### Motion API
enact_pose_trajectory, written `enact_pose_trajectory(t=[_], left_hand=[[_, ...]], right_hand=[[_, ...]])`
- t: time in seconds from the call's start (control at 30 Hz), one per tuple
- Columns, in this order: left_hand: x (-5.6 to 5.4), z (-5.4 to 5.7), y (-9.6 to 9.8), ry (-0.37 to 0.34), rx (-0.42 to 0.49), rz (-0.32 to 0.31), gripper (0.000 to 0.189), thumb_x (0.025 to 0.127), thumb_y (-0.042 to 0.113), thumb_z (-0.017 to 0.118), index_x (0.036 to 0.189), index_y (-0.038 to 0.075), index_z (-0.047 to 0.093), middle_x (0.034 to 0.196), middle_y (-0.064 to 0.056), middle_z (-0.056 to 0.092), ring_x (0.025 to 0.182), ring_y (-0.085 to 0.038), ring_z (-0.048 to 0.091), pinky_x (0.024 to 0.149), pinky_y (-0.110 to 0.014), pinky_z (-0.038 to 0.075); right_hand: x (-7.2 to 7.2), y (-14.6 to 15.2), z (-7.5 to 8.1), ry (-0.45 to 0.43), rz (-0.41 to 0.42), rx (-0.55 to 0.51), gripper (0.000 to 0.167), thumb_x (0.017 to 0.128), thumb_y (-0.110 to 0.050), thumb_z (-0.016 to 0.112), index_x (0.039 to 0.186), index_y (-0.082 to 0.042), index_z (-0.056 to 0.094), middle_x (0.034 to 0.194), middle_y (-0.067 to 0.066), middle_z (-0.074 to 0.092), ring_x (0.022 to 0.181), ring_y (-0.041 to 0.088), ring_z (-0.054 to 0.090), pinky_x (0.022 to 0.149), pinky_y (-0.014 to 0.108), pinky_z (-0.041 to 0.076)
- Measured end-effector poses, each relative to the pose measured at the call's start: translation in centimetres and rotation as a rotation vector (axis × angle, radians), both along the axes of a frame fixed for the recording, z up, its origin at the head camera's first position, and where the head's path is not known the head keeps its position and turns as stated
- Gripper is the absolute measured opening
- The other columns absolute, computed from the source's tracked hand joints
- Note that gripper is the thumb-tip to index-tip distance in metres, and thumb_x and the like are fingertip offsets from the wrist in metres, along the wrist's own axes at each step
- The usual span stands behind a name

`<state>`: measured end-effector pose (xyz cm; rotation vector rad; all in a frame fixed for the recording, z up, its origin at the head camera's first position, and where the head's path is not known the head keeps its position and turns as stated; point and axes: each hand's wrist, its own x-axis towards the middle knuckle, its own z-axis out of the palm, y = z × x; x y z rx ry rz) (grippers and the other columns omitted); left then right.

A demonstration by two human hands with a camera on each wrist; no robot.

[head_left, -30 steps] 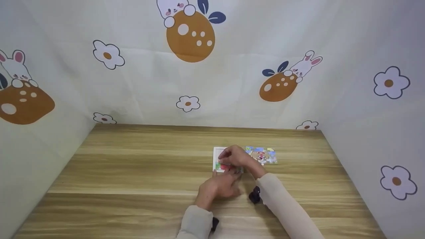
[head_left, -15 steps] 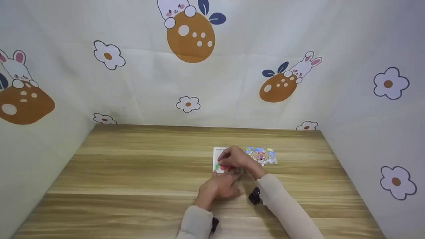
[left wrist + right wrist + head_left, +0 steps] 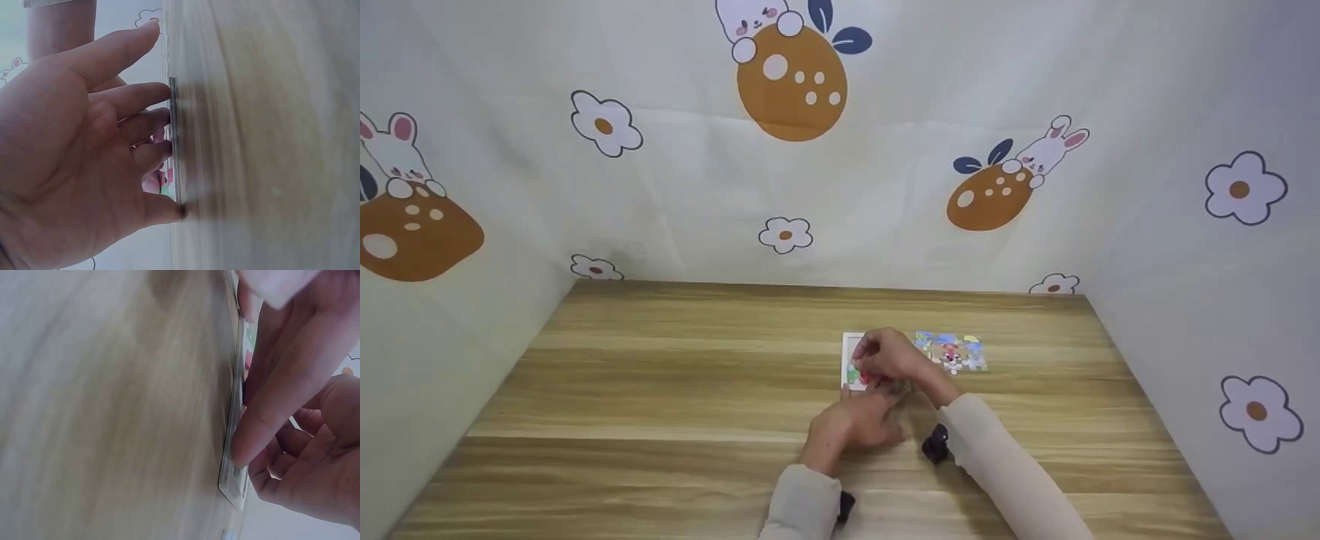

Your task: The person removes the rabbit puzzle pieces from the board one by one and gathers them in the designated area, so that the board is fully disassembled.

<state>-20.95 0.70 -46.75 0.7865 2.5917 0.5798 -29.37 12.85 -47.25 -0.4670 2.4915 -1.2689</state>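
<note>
Lying (flat) under right grip (image 3: 889, 354): frame (image 3: 845, 361)

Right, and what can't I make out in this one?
Head: whether the right hand pinches anything; its own fingers hide that.
Head: the right part of the frame, mostly behind the right hand.
Head: the full black object, partly covered by the left sleeve.
Left wrist: most print inside the frame; left hand blocks it.
Right wrist: a pale scrap, cut by the bottom edge.
</note>
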Motion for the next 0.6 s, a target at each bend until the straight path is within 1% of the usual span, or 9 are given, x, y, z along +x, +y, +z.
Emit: enact_pose_trajectory(t=[0.13, 0.2, 0.27, 0.33, 0.4, 0.43, 0.6], left_hand=[[0.0, -0.1, 0.0, -0.031, 0.005, 0.014, 0.071, 0.096, 0.038, 0.062, 0.156, 0.012, 0.036, 0.165, -0.004, 0.03, 0.153, -0.023, 0.027, 0.126, -0.053, 0.019], [0.0, -0.1, 0.0, -0.046, 0.007, 0.024, 0.07, 0.096, 0.039, 0.062, 0.156, 0.013, 0.037, 0.166, -0.005, 0.028, 0.154, -0.023, 0.025, 0.125, -0.059, 0.016], [0.0, 0.0, 0.0, -0.04, 0.003, 0.026, 0.068, 0.096, 0.039, 0.062, 0.154, 0.013, 0.04, 0.166, -0.006, 0.028, 0.155, -0.023, 0.023, 0.122, -0.066, 0.016], [0.0, -0.1, 0.0, -0.027, -0.006, 0.022, 0.066, 0.095, 0.039, 0.062, 0.153, 0.013, 0.042, 0.166, -0.007, 0.029, 0.155, -0.024, 0.024, 0.119, -0.07, 0.017], [0.0, -0.1, 0.0, -0.009, -0.02, 0.017, 0.065, 0.095, 0.038, 0.062, 0.152, 0.013, 0.043, 0.165, -0.008, 0.031, 0.154, -0.024, 0.027, 0.117, -0.072, 0.02], [0.0, -0.1, 0.0, -0.005, -0.024, 0.015, 0.065, 0.095, 0.038, 0.063, 0.152, 0.013, 0.044, 0.165, -0.009, 0.032, 0.154, -0.025, 0.028, 0.117, -0.072, 0.021], [0.0, 0.1, 0.1, -0.011, -0.021, 0.024, 0.066, 0.095, 0.038, 0.064, 0.152, 0.014, 0.043, 0.165, -0.009, 0.031, 0.153, -0.026, 0.029, 0.117, -0.072, 0.021]], right_hand=[[0.0, 0.2, 0.1, 0.006, -0.023, -0.017, 0.005, 0.09, 0.001, 0.069, 0.095, 0.003, 0.071, 0.085, 0.009, 0.069, 0.068, 0.013, 0.063, 0.061, 0.023, 0.054], [-0.1, 0.4, 0.2, 0.035, -0.02, -0.025, 0.005, 0.09, 0.001, 0.069, 0.095, 0.003, 0.071, 0.086, 0.01, 0.07, 0.071, 0.012, 0.063, 0.063, 0.023, 0.055], [-0.2, 0.7, 0.4, 0.07, -0.017, -0.024, 0.005, 0.09, 0.001, 0.069, 0.095, 0.003, 0.071, 0.087, 0.011, 0.071, 0.074, 0.012, 0.063, 0.067, 0.023, 0.055], [-0.2, 1.2, 0.6, 0.098, -0.017, -0.018, 0.005, 0.091, 0.0, 0.069, 0.095, 0.003, 0.071, 0.089, 0.012, 0.071, 0.077, 0.011, 0.063, 0.07, 0.022, 0.055], [-0.2, 1.7, 0.9, 0.111, -0.027, -0.009, 0.005, 0.091, -0.001, 0.069, 0.095, 0.002, 0.071, 0.09, 0.012, 0.071, 0.08, 0.01, 0.064, 0.073, 0.023, 0.055], [-0.2, 2.0, 1.1, 0.103, -0.039, -0.009, 0.005, 0.092, -0.002, 0.069, 0.095, 0.001, 0.072, 0.091, 0.011, 0.071, 0.081, 0.011, 0.064, 0.075, 0.023, 0.055], [0.1, 3.7, 1.7, 0.082, -0.101, -0.008, 0.007, 0.094, -0.005, 0.068, 0.098, -0.003, 0.072, 0.095, 0.009, 0.07, 0.086, 0.014, 0.066, 0.079, 0.026, 0.057]])
